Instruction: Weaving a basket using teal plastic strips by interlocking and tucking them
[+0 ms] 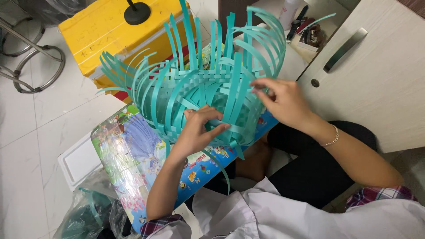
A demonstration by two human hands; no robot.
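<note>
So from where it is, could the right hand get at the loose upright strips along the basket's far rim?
Probably yes. The right hand already pinches a strip at the near right rim of the teal woven basket, and the upright strips stand free above the weave with nothing covering them.

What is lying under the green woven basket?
Under the green woven basket lies a colourful picture board, wrapped in clear film. Both hands, left hand and right hand, grip the basket. The board's middle is covered.

Both hands forward: left [199, 130] fingers curled, right [283, 99] pinching.
</note>
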